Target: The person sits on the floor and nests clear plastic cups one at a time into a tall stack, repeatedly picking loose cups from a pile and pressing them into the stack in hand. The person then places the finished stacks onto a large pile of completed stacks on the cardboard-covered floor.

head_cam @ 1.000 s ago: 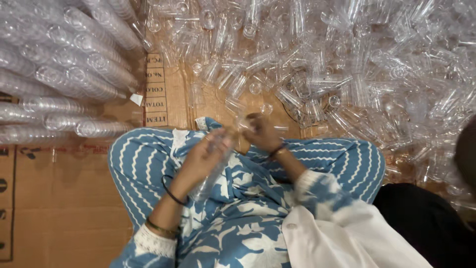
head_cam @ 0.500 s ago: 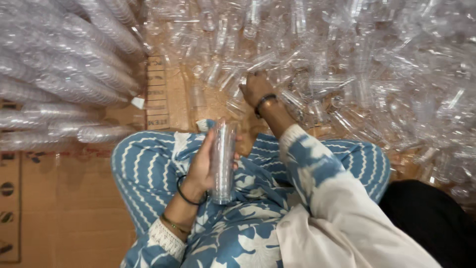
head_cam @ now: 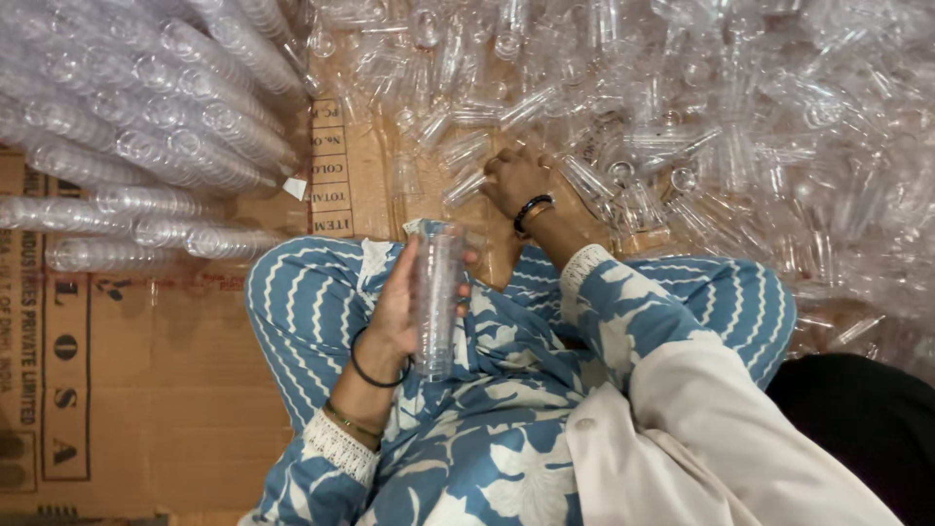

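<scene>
My left hand (head_cam: 399, 302) grips an upright stack of clear plastic cups (head_cam: 435, 297) over my lap, fingers wrapped round its side. My right hand (head_cam: 516, 180) reaches forward to the near edge of a large heap of loose clear cups (head_cam: 701, 127). Its fingers are curled among the cups there. Whether it grips one is hidden by the glare and clutter. Both wrists wear dark bands.
Long nested stacks of clear cups (head_cam: 146, 127) lie in rows at the left on flattened brown cardboard (head_cam: 127, 390). My crossed legs in blue and white patterned cloth (head_cam: 321, 312) fill the near middle. A dark object (head_cam: 867, 429) sits at the lower right.
My right hand left the stack and reached out to the heap of loose cups. My left hand turned the stack upright and holds it alone.
</scene>
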`<state>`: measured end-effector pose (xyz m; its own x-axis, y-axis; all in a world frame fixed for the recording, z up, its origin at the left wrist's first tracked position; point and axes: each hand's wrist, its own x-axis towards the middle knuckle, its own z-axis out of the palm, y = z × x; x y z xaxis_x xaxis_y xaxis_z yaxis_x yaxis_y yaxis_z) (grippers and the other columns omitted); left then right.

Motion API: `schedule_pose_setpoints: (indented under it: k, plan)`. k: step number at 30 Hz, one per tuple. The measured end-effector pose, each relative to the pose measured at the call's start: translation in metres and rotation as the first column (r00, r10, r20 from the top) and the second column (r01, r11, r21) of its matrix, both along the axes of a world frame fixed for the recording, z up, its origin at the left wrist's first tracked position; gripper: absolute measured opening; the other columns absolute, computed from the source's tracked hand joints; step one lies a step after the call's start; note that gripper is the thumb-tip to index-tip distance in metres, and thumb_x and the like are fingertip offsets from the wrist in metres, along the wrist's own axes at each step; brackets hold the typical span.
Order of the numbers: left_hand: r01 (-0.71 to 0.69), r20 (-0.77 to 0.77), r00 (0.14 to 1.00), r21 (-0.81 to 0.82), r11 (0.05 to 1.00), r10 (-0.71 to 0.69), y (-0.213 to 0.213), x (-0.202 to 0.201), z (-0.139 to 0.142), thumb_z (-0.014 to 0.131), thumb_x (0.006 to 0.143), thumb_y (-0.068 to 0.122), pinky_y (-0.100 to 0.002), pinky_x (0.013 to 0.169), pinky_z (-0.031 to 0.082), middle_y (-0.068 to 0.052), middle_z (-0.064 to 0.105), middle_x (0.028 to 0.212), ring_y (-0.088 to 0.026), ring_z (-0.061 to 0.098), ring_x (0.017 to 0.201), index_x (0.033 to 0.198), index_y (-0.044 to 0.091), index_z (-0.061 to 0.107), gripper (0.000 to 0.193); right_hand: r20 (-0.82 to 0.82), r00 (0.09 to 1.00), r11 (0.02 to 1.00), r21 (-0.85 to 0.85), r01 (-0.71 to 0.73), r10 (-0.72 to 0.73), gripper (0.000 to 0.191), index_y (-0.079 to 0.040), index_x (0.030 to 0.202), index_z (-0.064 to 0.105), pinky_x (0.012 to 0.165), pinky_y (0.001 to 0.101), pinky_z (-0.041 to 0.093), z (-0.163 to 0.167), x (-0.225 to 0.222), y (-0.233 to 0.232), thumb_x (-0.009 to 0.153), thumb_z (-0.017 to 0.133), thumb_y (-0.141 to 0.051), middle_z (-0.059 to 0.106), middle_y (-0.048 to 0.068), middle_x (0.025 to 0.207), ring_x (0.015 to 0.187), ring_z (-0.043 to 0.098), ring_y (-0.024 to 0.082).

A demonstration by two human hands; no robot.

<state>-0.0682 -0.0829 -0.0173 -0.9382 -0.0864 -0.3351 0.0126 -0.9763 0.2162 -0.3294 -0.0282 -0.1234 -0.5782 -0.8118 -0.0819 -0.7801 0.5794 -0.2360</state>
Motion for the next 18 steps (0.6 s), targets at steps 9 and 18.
schedule_pose_setpoints:
  k: [9,18]
  plan:
    - [0.178,0.304,0.953,-0.559,0.810,0.001,0.008,0.029,0.023,0.050,0.102,0.042,-0.031,0.060,0.059,-0.009,0.069,0.111,-0.018,0.069,0.075,0.156,0.021,0.039,0.059,0.572,0.789,0.856,-0.503,0.119,0.226,0.018,-0.007,0.102,0.071,0.081,0.0360,0.058,0.027,-0.032,0.026,0.095,0.073,-0.023,0.074,0.010,0.096,0.091,0.073,0.025]
    - [0.200,0.346,0.937,-0.638,0.743,0.046,0.018,0.000,0.020,0.051,0.101,0.042,-0.030,0.055,0.058,-0.008,0.068,0.104,-0.017,0.067,0.070,0.159,0.025,0.035,0.062,0.163,0.987,0.913,-0.405,0.056,0.012,0.029,-0.003,0.116,0.069,0.086,0.0457,0.056,0.039,-0.001,0.074,0.095,0.071,-0.024,0.070,0.020,0.115,0.101,0.069,0.038]
